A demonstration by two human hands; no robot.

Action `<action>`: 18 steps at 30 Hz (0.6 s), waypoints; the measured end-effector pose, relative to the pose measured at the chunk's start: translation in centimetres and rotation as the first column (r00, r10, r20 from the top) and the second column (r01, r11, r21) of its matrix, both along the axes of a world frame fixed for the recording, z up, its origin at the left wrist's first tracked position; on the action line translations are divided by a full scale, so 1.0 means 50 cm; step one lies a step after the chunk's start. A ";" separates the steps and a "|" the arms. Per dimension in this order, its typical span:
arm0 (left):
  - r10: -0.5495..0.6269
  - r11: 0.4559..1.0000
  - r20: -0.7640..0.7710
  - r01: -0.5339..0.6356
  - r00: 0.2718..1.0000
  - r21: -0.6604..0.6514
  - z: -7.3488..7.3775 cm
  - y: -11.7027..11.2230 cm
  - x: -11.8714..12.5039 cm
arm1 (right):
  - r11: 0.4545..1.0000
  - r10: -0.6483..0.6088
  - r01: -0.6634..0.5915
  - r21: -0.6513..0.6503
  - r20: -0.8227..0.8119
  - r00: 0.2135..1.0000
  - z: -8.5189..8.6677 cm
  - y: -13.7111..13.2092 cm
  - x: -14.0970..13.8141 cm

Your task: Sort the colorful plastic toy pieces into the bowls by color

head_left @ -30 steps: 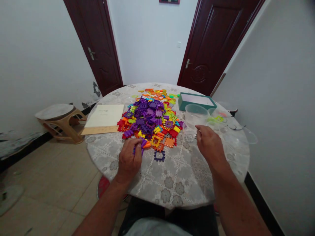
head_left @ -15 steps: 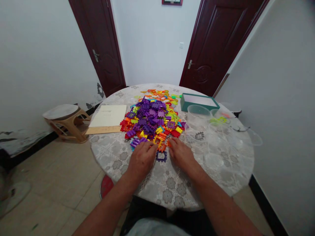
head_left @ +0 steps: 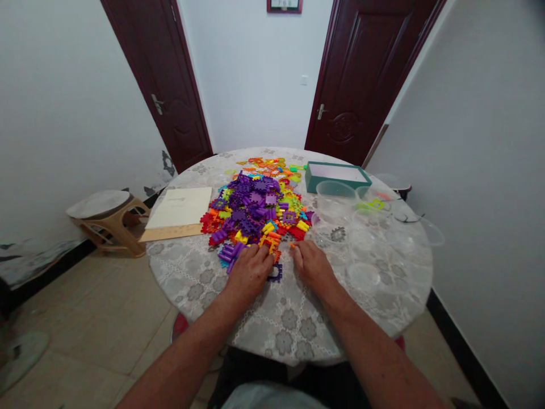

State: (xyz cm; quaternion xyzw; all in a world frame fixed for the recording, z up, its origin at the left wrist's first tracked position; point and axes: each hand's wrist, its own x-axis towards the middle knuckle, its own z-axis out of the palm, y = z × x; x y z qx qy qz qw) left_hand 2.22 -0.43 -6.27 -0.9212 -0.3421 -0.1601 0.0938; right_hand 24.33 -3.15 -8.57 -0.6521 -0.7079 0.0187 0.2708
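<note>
Palm down, the left hand [head_left: 251, 270] curls over interlocking plastic blocks [head_left: 259, 209], its hold hidden; the right hand [head_left: 311, 263] lies loosely open, fingertips touching an orange piece [head_left: 292, 245].

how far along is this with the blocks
Done: only a few green and yellow pieces lie in one tub on the right. In hand: the left hand and right hand rest at the near edge of the pile. Left: nearly the whole pile lies on the table; other tubs look empty.
</note>
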 end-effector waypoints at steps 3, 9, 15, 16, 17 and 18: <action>-0.023 1.000 0.026 0.023 0.999 0.005 -0.001 0.007 0.004 | 1.000 -0.024 0.024 -0.003 -0.020 1.000 0.003 0.002 0.004; 0.025 0.992 0.351 0.019 0.936 -0.121 0.003 0.016 0.017 | 0.998 -0.066 0.066 -0.013 -0.088 0.994 0.015 -0.005 0.005; 0.314 0.820 0.623 0.126 0.716 -0.558 0.029 0.017 0.026 | 0.991 -0.137 0.122 -0.063 -0.532 0.835 0.039 -0.014 -0.005; 0.384 0.757 0.629 0.159 0.676 -0.634 0.033 0.017 0.029 | 0.990 -0.144 0.120 -0.079 -0.585 0.798 0.042 -0.016 -0.007; 0.450 0.689 0.633 0.205 0.631 -0.695 0.037 0.017 0.032 | 0.990 -0.144 0.117 -0.085 -0.619 0.772 0.044 -0.016 -0.008; 0.516 0.627 0.638 0.256 0.572 -0.736 0.039 0.018 0.037 | 0.990 -0.141 0.114 -0.083 -0.641 0.755 0.045 -0.017 -0.010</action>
